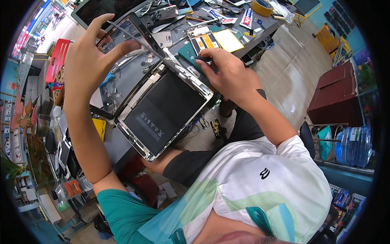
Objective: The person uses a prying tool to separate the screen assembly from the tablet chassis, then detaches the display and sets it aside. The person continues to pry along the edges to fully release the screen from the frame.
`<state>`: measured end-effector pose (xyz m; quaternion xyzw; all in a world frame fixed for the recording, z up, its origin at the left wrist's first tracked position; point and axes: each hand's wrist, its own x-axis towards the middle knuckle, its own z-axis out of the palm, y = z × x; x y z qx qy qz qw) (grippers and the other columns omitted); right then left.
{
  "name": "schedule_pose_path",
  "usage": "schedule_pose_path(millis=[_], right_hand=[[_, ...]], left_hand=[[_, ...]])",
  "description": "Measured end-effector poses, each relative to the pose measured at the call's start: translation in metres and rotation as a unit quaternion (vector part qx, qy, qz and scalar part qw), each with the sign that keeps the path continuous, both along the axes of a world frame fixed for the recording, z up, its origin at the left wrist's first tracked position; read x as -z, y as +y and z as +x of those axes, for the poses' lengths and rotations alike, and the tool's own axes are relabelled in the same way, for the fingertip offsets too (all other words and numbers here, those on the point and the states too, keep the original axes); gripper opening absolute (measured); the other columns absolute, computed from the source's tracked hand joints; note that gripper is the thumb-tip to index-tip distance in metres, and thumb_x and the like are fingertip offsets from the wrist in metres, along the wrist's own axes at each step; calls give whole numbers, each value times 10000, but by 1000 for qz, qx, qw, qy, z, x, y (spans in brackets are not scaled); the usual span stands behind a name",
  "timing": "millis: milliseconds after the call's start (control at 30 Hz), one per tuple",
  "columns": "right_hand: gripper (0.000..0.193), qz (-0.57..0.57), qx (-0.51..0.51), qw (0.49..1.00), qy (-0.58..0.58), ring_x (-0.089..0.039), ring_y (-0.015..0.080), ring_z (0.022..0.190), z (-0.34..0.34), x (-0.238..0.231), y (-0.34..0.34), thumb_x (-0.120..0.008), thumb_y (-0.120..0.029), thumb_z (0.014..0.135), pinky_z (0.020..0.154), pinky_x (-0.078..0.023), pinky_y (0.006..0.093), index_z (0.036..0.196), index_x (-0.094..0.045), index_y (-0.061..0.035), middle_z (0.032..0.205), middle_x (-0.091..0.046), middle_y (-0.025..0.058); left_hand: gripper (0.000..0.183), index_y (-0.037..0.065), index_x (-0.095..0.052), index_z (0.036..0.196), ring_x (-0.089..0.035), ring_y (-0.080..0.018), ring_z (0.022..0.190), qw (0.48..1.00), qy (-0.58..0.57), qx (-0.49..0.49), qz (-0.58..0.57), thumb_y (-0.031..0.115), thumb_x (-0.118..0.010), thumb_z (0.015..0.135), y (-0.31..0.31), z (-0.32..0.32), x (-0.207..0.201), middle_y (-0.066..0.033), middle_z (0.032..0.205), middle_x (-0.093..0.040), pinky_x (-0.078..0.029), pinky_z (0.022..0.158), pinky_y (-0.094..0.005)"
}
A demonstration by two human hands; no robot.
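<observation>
An opened tablet (pixel 162 105) rests tilted at the table's front edge, above my legs, its large black battery showing. A glass front panel with a black border (pixel 147 32) stands raised along the tablet's far left side. My left hand (pixel 87 57) grips this panel's upper edge between thumb and fingers. Over the tablet's far right corner, my right hand (pixel 231 75) pinches a small dark object (pixel 204 59); its kind cannot be made out, as the fingers cover most of it.
Beyond the tablet, an opened phone (pixel 202 38) lies beside a yellow-white pad (pixel 228 40). Tubes (pixel 246 18), a tape roll (pixel 262 7) and loose parts crowd the grey table. A red plastic rack (pixel 58 59) stands at the left, a dark red cabinet (pixel 335 95) at the right.
</observation>
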<state>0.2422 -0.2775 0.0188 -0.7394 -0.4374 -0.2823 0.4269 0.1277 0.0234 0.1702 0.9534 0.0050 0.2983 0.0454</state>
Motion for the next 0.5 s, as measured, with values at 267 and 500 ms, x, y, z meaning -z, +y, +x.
schedule_pose_path(millis=[267, 500], right_hand=[[197, -20, -12, 1000, 8, -731, 345, 799, 2, -2, -6, -820, -114, 953, 698, -587, 440, 1044, -654, -58, 892, -717, 123], [188, -73, -30, 995, 53, -703, 397, 831, -3, -24, -15, -785, -95, 963, 733, -569, 482, 1043, -624, -41, 937, -678, 156]], left_hand=[[924, 200, -705, 1453, -670, -222, 789, 998, 22, -11, -63, 773, -883, 751, -7, -1, -3, -81, 950, -740, -531, 712, -385], [914, 208, -703, 1458, -644, -210, 766, 998, 21, -4, -53, 779, -864, 763, -7, 0, -5, -68, 942, -735, -520, 700, -378]])
